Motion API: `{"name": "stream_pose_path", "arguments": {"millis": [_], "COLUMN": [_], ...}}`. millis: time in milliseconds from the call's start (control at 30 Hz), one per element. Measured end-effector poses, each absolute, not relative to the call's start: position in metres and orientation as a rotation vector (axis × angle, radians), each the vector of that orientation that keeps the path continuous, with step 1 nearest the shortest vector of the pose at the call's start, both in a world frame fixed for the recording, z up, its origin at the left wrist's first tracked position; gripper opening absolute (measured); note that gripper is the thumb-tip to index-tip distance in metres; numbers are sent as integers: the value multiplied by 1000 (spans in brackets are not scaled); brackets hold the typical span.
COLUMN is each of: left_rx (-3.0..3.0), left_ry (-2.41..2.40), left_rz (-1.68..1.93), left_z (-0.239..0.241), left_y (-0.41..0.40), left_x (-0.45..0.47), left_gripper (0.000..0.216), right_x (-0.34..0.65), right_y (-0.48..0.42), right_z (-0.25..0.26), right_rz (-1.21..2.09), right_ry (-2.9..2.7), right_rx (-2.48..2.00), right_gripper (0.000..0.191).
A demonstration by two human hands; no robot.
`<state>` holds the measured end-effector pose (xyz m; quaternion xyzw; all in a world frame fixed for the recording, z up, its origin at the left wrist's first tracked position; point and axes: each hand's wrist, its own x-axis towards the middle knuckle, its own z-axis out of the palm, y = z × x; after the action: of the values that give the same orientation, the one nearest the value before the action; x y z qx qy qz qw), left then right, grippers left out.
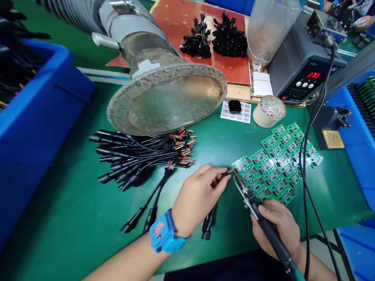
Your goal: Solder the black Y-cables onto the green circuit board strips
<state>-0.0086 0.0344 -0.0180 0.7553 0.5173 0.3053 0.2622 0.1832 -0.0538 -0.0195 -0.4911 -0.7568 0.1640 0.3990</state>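
My left hand, with a blue wrist strap, pinches the stripped red and yellow wire ends of a black cable against the near corner of a green circuit board panel. My right hand is wrapped round a black soldering iron. Its tip touches the same corner of the panel, right beside my left fingertips.
A pile of black cables with coloured wire ends lies left of my hands. A grey fume extractor funnel hangs over the green mat. Behind are a soldering station, a solder-scrap cup, a red board with connectors and blue bins.
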Motion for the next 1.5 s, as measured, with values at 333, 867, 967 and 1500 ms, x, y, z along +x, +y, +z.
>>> {"name": "stream_pose_path", "arguments": {"millis": [333,867,967,1500], "left_rx": [2070,2105,2145,2165], "left_ry": [1390,1395,1404,1392], "left_rz": [826,848,857,817], "left_z": [-19,-20,-19,-19], "left_y": [34,33,32,32], "left_x": [-9,-9,-9,-9], "left_gripper": [16,18,19,22], "right_x": [181,175,173,174], "right_y": [-51,-52,-53,-48], "right_z": [-8,-18,-17,-6], "right_rz": [353,361,338,407], "right_ry": [-1839,-1889,-1881,-1802], "right_rx": [-1216,-1250,-1250,-1207], "right_gripper": [44,45,45,43]}}
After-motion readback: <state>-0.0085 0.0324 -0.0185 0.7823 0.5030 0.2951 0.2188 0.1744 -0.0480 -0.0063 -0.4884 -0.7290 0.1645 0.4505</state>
